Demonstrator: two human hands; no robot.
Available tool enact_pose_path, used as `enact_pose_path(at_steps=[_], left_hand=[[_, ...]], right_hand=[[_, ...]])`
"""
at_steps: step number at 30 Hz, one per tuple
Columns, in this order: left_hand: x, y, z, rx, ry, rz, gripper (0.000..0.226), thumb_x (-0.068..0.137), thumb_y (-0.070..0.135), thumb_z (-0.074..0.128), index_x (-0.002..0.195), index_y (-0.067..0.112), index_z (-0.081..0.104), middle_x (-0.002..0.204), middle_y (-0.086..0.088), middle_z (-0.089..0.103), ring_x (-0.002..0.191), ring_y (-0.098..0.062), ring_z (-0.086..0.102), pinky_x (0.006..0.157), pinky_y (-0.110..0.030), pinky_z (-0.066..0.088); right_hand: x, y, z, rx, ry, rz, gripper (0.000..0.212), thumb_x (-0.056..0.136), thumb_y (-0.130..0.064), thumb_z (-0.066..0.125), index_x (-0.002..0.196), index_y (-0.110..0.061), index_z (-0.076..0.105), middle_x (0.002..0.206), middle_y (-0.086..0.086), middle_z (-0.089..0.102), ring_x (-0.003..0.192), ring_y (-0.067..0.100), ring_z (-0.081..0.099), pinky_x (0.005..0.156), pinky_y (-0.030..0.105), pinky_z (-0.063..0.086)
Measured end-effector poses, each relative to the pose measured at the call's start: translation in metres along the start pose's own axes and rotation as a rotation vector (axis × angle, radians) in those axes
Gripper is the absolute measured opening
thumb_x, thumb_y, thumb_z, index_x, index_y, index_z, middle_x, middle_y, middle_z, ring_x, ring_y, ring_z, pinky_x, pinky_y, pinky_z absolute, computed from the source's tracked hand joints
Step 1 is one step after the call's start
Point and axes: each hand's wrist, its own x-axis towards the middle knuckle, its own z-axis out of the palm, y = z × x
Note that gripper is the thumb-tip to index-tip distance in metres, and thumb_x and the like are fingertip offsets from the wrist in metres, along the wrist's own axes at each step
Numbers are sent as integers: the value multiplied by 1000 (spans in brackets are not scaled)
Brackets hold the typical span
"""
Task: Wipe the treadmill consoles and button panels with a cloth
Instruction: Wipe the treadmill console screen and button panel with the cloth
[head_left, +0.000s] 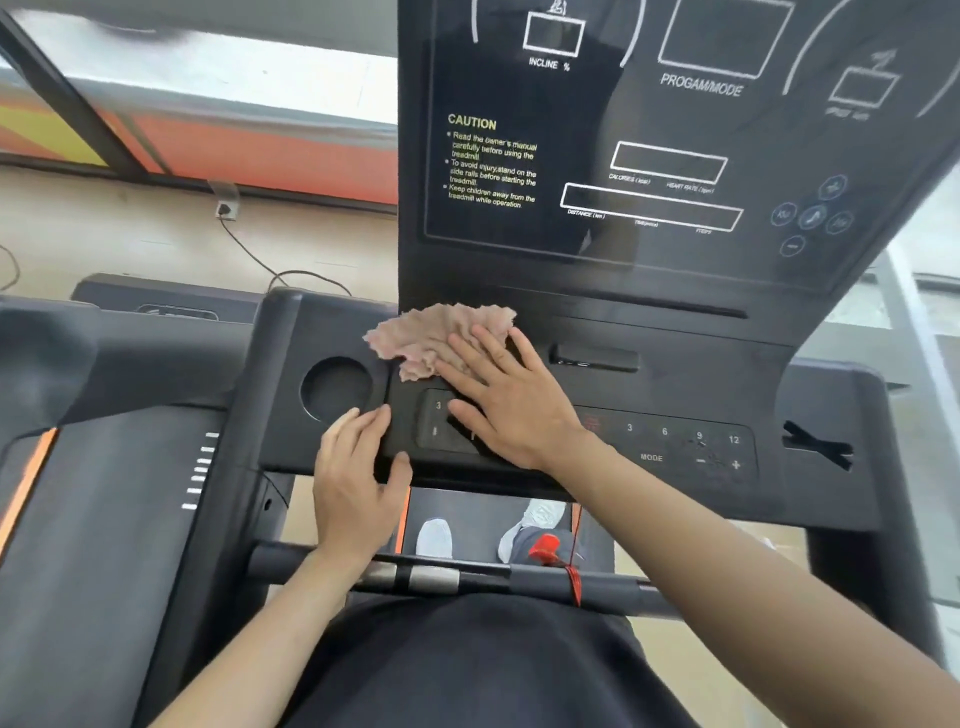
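Head view: we judge wiping of button panel (452, 426) under way. Right hand (506, 395) spread flat, fingers pressing pink cloth (436, 332) onto ledge just above panel, palm over panel. Left hand (358, 467) open, steadying panel's left edge beside cup holder (336, 387). Next, we think: sweep cloth right across numbered speed keys (680, 436).

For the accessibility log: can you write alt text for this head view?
A person's right hand presses a pink cloth flat against a black treadmill's lower button panel, while the left hand rests on the panel's front edge beside a round cup holder. Above rises the dark console with its unlit displays and a caution notice.
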Motion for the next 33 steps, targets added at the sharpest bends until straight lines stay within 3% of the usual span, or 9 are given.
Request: enact_pose_path(at_steps=[8, 14, 18, 23, 26, 31, 33], left_hand=[[-2, 4, 4, 98, -29, 39, 61, 87, 34, 54, 141, 5, 58, 141, -13, 60, 137, -36, 49, 114, -52, 38], [-5, 9, 10, 172, -82, 70, 71, 87, 40, 53, 148, 4, 49, 151, -19, 48, 142, -42, 42, 121, -59, 27], [-8, 6, 12, 219, -104, 90, 81, 85, 48, 53, 152, 4, 43, 155, -22, 42, 148, -41, 35, 124, -58, 19], [-10, 4, 20, 281, -60, 131, 90, 81, 53, 58, 151, 0, 41, 152, -28, 41, 145, -46, 36, 123, -61, 19], [-11, 3, 24, 289, -39, 130, 92, 80, 54, 59, 153, 2, 38, 154, -27, 40, 147, -45, 34, 124, -59, 16], [-12, 3, 27, 291, -24, 128, 92, 80, 54, 59, 153, 3, 37, 154, -27, 40, 148, -44, 33, 125, -55, 13], [-12, 3, 29, 289, -13, 126, 92, 80, 54, 59, 153, 4, 37, 154, -27, 40, 148, -44, 33, 125, -55, 13]], right_hand=[[-91, 56, 16, -11, -8, 208, 59, 107, -53, 16, 161, -30, 24, 168, -7, 22, 158, 20, 10, 128, 51, 12], [-132, 81, 24, 79, 28, 393, 58, 107, -51, 20, 157, -27, 37, 164, -5, 34, 155, 19, 23, 127, 48, 14], [-167, 111, 28, 180, 38, 635, 70, 103, -60, 7, 157, -27, 35, 167, -2, 27, 157, 20, 20, 128, 49, 11], [-208, 145, 36, 311, 63, 847, 65, 100, -56, 8, 160, -34, 25, 170, -5, 19, 158, 18, 13, 128, 47, 7], [-232, 146, 48, 356, 109, 874, 58, 104, -50, 12, 161, -38, 19, 170, -8, 17, 158, 11, 7, 128, 50, 10], [-247, 115, 62, 383, 199, 944, 52, 109, -40, 26, 161, -35, 21, 171, -11, 12, 159, 16, 5, 125, 57, 12], [-249, 107, 62, 339, 241, 980, 55, 106, -46, 28, 160, -33, 27, 170, -6, 21, 158, 22, 14, 122, 59, 19]])
